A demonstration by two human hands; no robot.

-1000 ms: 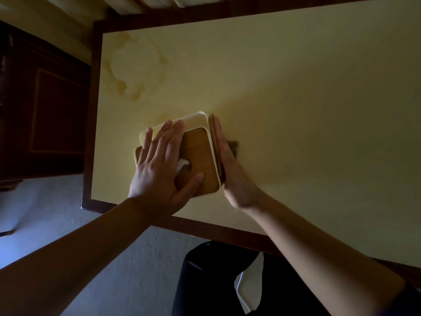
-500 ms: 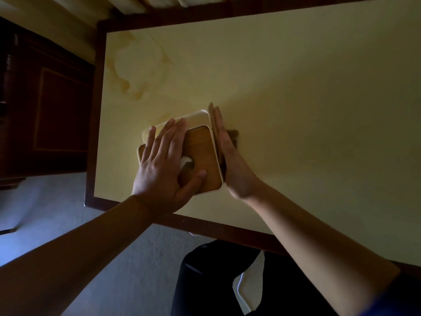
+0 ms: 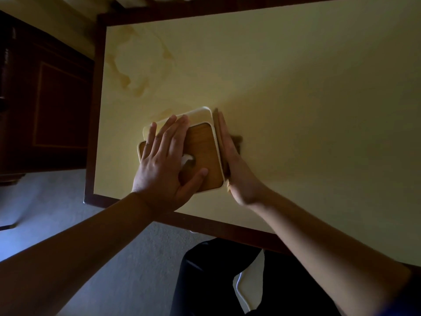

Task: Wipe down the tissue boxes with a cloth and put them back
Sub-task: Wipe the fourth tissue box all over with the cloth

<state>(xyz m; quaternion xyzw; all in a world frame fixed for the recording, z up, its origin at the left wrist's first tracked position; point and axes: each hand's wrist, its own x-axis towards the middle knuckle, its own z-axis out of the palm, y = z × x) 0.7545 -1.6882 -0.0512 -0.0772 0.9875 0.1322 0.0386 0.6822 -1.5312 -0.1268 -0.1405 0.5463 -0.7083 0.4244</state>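
the tissue box [image 3: 205, 153], white-walled with a wooden lid, sits on the pale yellow table [image 3: 296, 99] toward its 7 o'clock corner, close to the near edge. the left hand [image 3: 164, 165] lies flat over the lid with fingers straight and spread, pointing to about 1 o'clock, thumb out toward 3 o'clock beside the lid's opening, where a bit of white tissue [image 3: 185, 158] shows; it grips nothing and seems placed there to pin the box so it won't slide. the right hand [image 3: 234, 169] stands on edge against the box's 3 o'clock wall, fingers straight and together, pressing a thin brownish cloth [image 3: 238, 140] between palm and wall; a dark fold of it pokes out past the hand at 3 o'clock. the flat palm likely spreads pressure along the whole side for the wipe, with the left hand's weight opposing that sideways push. only this one box is in view, so how much of the task remains i cannot tell. a brownish stain [image 3: 136, 71] marks the table at 11 o'clock, well apart from the box, and a dark cabinet [image 3: 52, 106] stands off at 9 o'clock.
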